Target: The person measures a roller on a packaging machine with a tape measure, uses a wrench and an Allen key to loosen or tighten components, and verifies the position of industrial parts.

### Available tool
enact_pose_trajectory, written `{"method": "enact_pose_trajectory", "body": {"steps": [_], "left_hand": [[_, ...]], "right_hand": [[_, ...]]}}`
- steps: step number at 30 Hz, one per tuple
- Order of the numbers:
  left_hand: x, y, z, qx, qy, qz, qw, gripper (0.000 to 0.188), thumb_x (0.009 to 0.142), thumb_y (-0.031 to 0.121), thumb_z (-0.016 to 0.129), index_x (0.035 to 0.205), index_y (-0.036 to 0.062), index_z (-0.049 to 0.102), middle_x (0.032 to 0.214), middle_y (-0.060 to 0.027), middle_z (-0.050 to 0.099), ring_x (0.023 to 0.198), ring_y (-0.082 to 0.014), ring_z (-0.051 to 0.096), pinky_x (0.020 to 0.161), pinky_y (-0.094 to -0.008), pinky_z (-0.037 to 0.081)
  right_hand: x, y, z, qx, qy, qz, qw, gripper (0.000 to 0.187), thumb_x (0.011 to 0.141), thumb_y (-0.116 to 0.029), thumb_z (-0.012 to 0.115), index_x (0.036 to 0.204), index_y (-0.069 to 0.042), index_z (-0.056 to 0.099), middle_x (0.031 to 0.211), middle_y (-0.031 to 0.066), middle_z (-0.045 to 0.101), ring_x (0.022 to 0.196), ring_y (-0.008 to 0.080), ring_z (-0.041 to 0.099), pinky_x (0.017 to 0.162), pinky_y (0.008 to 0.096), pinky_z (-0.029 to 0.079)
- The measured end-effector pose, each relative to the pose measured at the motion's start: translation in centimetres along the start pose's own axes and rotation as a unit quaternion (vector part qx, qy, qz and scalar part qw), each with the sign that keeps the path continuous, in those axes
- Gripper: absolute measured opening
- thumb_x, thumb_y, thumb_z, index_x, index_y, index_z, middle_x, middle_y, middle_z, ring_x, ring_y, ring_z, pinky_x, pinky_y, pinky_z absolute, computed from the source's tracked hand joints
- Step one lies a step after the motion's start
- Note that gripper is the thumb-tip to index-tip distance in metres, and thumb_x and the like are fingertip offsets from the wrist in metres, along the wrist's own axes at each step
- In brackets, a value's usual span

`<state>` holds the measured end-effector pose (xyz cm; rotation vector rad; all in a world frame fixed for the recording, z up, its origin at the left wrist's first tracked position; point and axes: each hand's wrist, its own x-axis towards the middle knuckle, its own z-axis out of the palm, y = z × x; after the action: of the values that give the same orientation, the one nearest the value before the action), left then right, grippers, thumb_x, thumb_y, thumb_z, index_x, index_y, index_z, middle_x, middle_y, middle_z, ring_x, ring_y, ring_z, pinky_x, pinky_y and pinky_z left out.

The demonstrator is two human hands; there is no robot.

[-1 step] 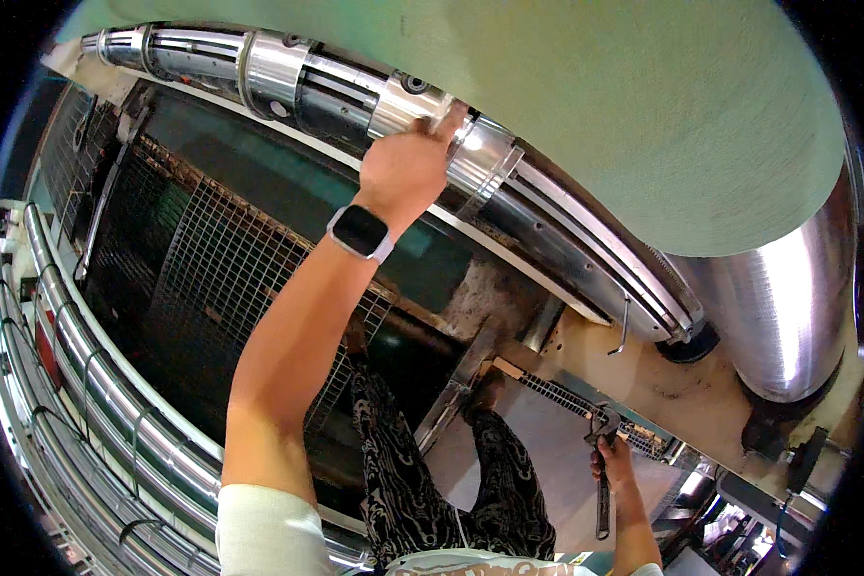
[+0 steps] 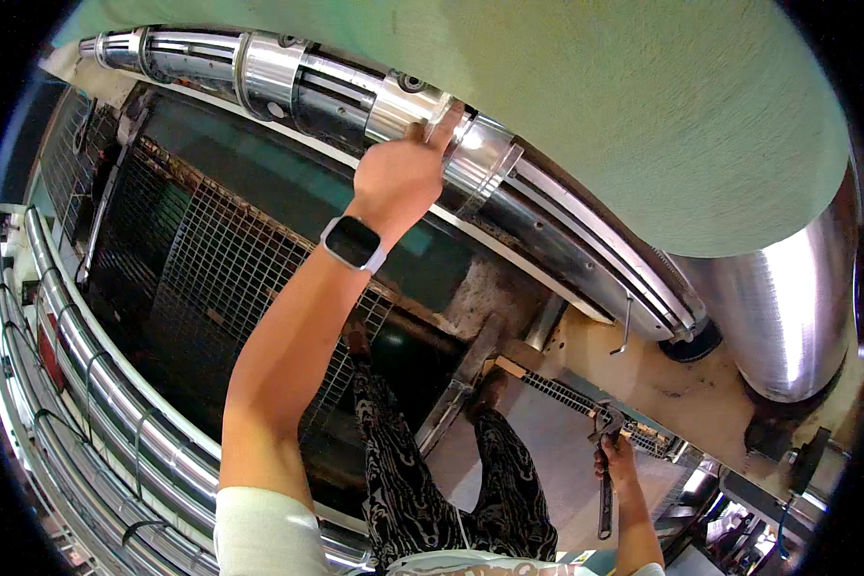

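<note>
My left hand [image 2: 403,171] is raised and laid on a shiny segmented metal roller [image 2: 278,77], its fingers curled over a bright ring of it. There is a smartwatch [image 2: 353,242] on that wrist. Low at the right, my right hand [image 2: 620,463] grips a long pair of adjustable pliers [image 2: 605,514] around the middle, with the jaws pointing up and the handle hanging down. My legs in black-and-white patterned trousers [image 2: 403,480] stand below.
A huge pale green roll [image 2: 643,106] fills the top right, just behind the roller. A polished steel cylinder [image 2: 787,298] lies at the right. A dark wire-mesh grating [image 2: 211,278] is under my arm, metal rails [image 2: 86,384] curve along the left, and a grey floor plate [image 2: 557,451] lies near my feet.
</note>
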<state>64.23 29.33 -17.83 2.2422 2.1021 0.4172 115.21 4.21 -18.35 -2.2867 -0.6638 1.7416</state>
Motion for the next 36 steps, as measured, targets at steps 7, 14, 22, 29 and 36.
{"method": "enact_pose_trajectory", "body": {"steps": [7, 14, 22, 29, 36], "left_hand": [[-1.9, -0.2, 1.0, 0.009, 0.009, -0.001, 1.0, 0.068, 0.073, 0.013, 0.055, 0.134, 0.0178, 0.027, 0.107, -0.0131, 0.051, 0.074, -0.0295, 0.06, 0.058, -0.0366, 0.051], [-2.1, -0.3, 1.4, 0.005, 0.013, 0.0, 1.0, 0.068, 0.074, 0.015, 0.055, 0.135, 0.0199, 0.026, 0.106, -0.0113, 0.051, 0.077, -0.0284, 0.06, 0.059, -0.036, 0.052], [-2.4, -0.4, 1.2, 0.018, 0.025, -0.001, 1.0, 0.072, 0.073, 0.012, 0.054, 0.136, 0.0231, 0.021, 0.106, -0.0109, 0.05, 0.069, -0.0295, 0.06, 0.056, -0.0388, 0.051], [-2.2, -0.4, 1.9, 0.013, 0.053, 0.021, 0.998, 0.075, 0.071, 0.011, 0.056, 0.137, 0.0235, 0.02, 0.104, -0.0112, 0.051, 0.07, -0.0284, 0.06, 0.056, -0.0384, 0.051], [-2.7, -0.6, 1.2, 0.014, 0.012, 0.0, 1.0, 0.072, 0.072, 0.013, 0.057, 0.135, 0.0217, 0.025, 0.111, -0.0101, 0.05, 0.076, -0.0276, 0.06, 0.06, -0.0357, 0.052]], "right_hand": [[0.9, -0.2, -0.8, 0.004, 0.003, 0.003, 1.0, 0.026, 0.084, -0.034, 0.058, 0.088, -0.015, 0.04, 0.059, 0.004, 0.044, 0.04, 0.0136, 0.043, 0.034, 0.0276, 0.035], [1.4, -0.3, -1.2, 0.01, 0.014, -0.013, 1.0, 0.026, 0.084, -0.031, 0.058, 0.086, -0.013, 0.04, 0.057, 0.0039, 0.044, 0.039, 0.0139, 0.043, 0.033, 0.028, 0.035], [1.6, -4.1, -2.7, -0.028, 0.116, -0.112, 0.987, 0.023, 0.085, -0.03, 0.056, 0.086, -0.01, 0.043, 0.058, 0.004, 0.047, 0.039, 0.0136, 0.044, 0.033, 0.0275, 0.036], [0.3, -8.6, -5.5, -0.071, 0.16, -0.156, 0.972, 0.02, 0.088, -0.027, 0.051, 0.089, -0.009, 0.044, 0.057, 0.0037, 0.049, 0.038, 0.012, 0.045, 0.033, 0.0257, 0.036], [0.3, -10.2, -6.9, -0.111, 0.163, -0.181, 0.963, 0.023, 0.087, -0.031, 0.052, 0.091, -0.009, 0.044, 0.058, 0.0043, 0.049, 0.039, 0.0136, 0.045, 0.032, 0.0275, 0.037]]}}
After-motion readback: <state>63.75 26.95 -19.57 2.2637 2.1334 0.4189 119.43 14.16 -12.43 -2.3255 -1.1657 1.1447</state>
